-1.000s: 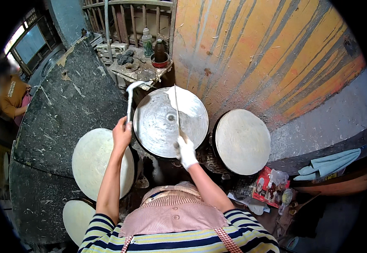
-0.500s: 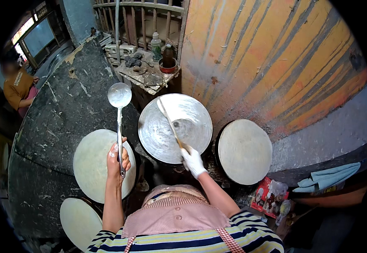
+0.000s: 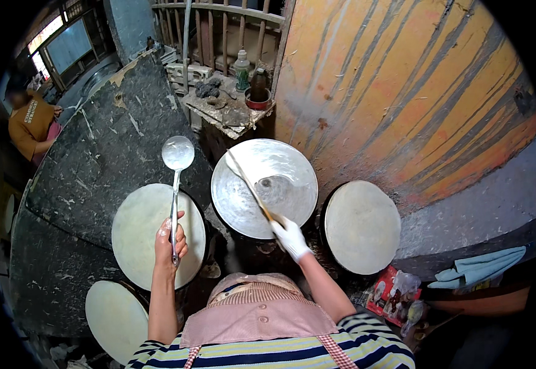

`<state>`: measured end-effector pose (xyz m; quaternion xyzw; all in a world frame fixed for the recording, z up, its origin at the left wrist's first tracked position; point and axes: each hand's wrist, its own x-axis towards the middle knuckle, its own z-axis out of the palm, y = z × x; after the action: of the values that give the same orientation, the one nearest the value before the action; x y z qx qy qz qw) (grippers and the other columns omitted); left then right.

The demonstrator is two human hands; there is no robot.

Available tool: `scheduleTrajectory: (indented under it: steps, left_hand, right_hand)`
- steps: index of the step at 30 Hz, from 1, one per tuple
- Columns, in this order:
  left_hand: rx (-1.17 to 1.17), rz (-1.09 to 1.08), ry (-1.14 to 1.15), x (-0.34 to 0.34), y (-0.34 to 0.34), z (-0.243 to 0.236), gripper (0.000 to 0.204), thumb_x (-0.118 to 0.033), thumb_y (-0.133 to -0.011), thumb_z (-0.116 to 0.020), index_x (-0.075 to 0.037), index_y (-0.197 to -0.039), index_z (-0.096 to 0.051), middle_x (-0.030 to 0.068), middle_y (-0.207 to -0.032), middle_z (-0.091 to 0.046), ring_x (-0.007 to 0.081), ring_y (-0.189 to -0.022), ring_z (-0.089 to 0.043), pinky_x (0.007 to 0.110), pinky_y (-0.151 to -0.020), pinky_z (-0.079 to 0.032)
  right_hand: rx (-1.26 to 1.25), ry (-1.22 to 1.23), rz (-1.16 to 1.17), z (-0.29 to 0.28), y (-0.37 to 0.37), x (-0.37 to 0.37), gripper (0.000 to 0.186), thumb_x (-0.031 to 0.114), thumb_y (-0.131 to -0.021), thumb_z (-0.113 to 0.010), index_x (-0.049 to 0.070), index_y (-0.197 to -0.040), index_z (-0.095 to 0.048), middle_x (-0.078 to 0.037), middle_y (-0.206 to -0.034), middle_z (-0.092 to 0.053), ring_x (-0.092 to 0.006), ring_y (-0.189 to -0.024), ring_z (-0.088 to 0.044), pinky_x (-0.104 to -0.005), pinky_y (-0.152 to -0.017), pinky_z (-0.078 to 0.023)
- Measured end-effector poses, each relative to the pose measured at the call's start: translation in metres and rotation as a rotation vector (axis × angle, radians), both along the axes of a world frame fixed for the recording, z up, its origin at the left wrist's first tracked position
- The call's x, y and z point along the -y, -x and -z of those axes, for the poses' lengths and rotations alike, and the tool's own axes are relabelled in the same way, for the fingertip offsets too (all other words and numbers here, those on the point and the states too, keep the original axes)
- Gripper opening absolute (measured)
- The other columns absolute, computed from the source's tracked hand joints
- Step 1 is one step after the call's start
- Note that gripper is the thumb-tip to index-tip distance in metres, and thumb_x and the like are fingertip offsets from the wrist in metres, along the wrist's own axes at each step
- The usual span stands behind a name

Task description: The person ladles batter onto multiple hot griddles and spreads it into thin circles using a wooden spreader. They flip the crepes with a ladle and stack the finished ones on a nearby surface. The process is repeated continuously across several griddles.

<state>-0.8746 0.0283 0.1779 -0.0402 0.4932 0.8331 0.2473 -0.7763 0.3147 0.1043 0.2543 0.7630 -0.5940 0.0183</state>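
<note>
My left hand (image 3: 170, 241) grips a metal ladle (image 3: 177, 154), bowl pointing forward over the dark surface and handle over the left pale round plate (image 3: 134, 232). My right hand (image 3: 288, 237), in a white glove, holds a long thin flat stick (image 3: 249, 187) with a wooden handle, slanting across the central round metal plate (image 3: 242, 212) toward its upper left. A thin white smear lies on that plate's upper half. Another pale round plate (image 3: 361, 227) sits right of it, and a fourth (image 3: 114, 320) at lower left.
A dark scuffed board (image 3: 83, 184) spans the left side, with a person (image 3: 34, 126) beyond it. A cluttered ledge (image 3: 237, 123) holds bottles. A streaked orange panel (image 3: 391, 92) stands at right, above a blue cloth (image 3: 474, 270) and a red package (image 3: 385, 286).
Since a second ago the ladle has swung left and forward, away from the central plate. The stick's tip has moved leftward, slanting more, and the white smear looks wider. The whole view has shifted slightly.
</note>
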Motion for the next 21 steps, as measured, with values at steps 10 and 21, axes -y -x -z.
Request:
scheduleTrajectory:
  steps: [10, 21]
  left_hand:
    - [0.037, 0.014, 0.009, 0.009, 0.001, 0.006, 0.040, -0.029, -0.093, -0.033, 0.001, -0.118, -0.043, -0.0017, -0.056, -0.036, 0.0046, -0.036, -0.030, 0.020, -0.030, -0.027]
    - [0.042, -0.122, 0.016, 0.004, -0.036, 0.004, 0.040, -0.030, -0.093, -0.035, 0.001, -0.117, -0.044, -0.0009, -0.057, -0.038, 0.0055, -0.036, -0.031, 0.021, -0.031, -0.028]
  right_hand:
    - [0.030, 0.309, 0.166, -0.018, 0.001, 0.015, 0.035, 0.020, -0.088, -0.049, 0.007, -0.120, -0.050, -0.001, -0.061, -0.050, -0.0072, -0.036, -0.038, -0.0221, -0.031, -0.031]
    - [0.090, 0.211, -0.102, -0.025, 0.010, -0.032, 0.036, 0.022, -0.087, -0.050, 0.005, -0.119, -0.050, -0.002, -0.063, -0.052, -0.0069, -0.038, -0.039, -0.0223, -0.034, -0.032]
